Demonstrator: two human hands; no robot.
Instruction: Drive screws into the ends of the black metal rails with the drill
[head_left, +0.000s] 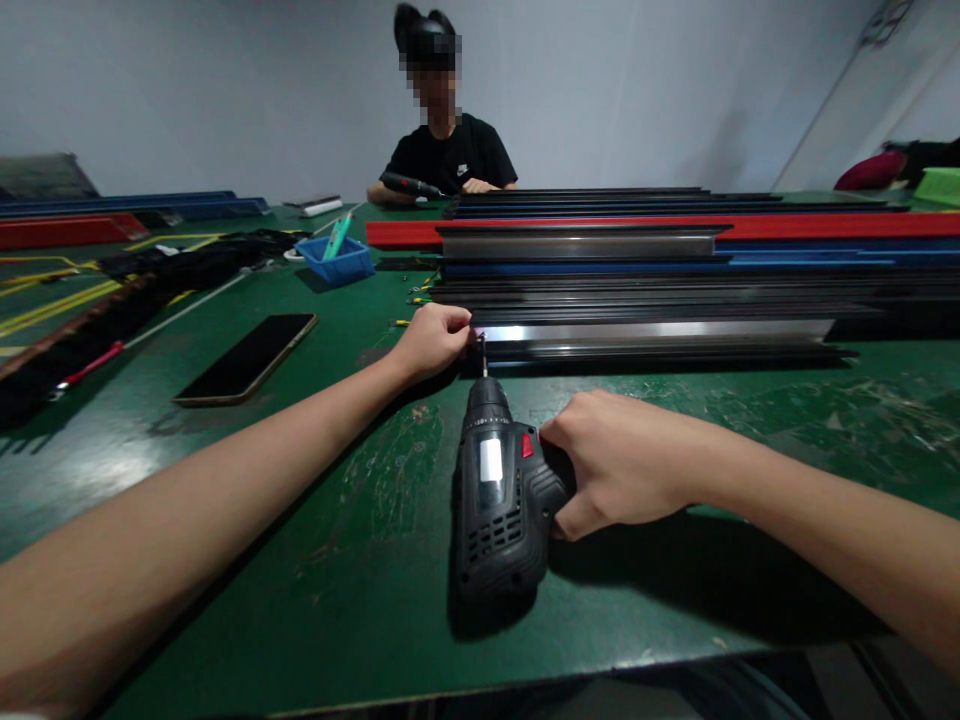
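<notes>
My right hand (615, 460) is wrapped round the handle of a black cordless drill (499, 500), which lies on its side over the green table. The drill's bit points away from me and meets the left end of a metal profile (645, 333). Beside the bit tip, my left hand (435, 340) is closed in a pinch at that same end; what its fingertips hold is too small to make out. Short yellow-green wire ends (402, 323) stick out just behind my left hand.
A phone (247, 360) lies left of my left forearm. Behind it stand a blue bin (335, 262) and dark cable bundles (150, 275). Red, blue and black profiles (570, 235) are stacked at the back right. Across the green table (360, 560) sits a person (450, 150) with another drill.
</notes>
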